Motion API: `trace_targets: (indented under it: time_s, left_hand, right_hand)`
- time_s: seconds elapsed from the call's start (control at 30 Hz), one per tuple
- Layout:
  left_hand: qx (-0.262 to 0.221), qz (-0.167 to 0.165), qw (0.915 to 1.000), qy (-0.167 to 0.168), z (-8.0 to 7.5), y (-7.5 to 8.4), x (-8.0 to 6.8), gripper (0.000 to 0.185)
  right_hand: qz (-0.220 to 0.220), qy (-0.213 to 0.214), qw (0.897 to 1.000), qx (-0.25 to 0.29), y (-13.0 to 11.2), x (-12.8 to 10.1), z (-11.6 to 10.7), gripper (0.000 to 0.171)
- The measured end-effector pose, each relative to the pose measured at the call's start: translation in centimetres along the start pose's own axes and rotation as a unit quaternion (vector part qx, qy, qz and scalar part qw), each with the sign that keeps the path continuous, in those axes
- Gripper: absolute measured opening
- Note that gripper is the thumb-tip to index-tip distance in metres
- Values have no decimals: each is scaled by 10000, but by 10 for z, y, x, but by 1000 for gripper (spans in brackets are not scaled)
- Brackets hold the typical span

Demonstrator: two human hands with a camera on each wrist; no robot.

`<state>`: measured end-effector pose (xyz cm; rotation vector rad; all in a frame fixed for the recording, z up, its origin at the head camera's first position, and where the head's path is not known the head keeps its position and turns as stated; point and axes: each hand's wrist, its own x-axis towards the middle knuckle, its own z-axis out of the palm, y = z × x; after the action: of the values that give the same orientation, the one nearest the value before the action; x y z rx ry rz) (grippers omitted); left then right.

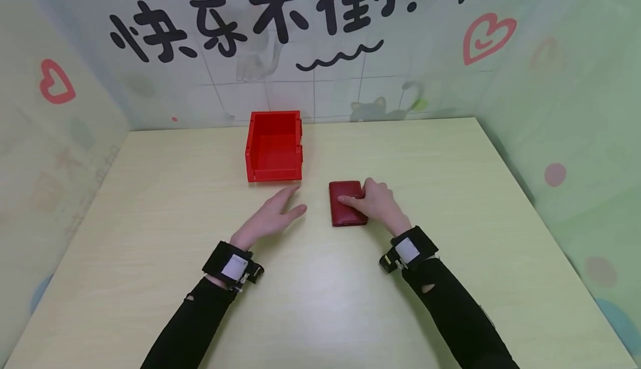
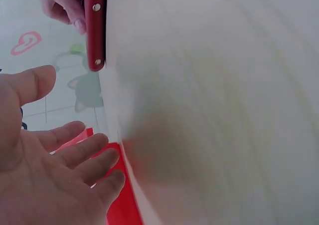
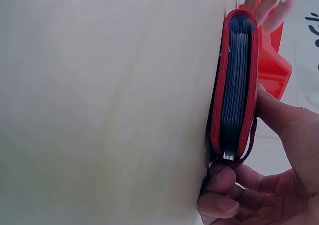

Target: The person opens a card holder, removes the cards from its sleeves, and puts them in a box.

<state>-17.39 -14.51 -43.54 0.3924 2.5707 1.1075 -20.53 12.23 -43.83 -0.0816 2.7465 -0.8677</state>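
Right hand [image 1: 379, 202] gripped the wallet [image 1: 345, 203] at frame centre; left hand [image 1: 272, 216] lay spread beside it, below the red bin [image 1: 274, 146] on the table [image 1: 150, 235].

Ahead of you sits an open red plastic bin [image 1: 274, 146] on the pale wooden bench [image 1: 150, 219] — walls behind carry hearts and black lettering.

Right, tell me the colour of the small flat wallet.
Dark red wallet, clearest in the head view.
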Motion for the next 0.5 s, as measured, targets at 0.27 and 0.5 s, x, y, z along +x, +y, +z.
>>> trace_targets:
  time_s: [0.27, 0.5]
  left_hand:
    - [-112, 46, 9997, -230, 14, 2, 8, 85]
    - [-118, 141, 9987, -478, 22, 4, 14, 95]
  right_hand:
    - [-41, -100, 9999, 74, -9, -6, 8, 56]
    - [-308, -61, 9995, 77, -14, -9, 15, 52]
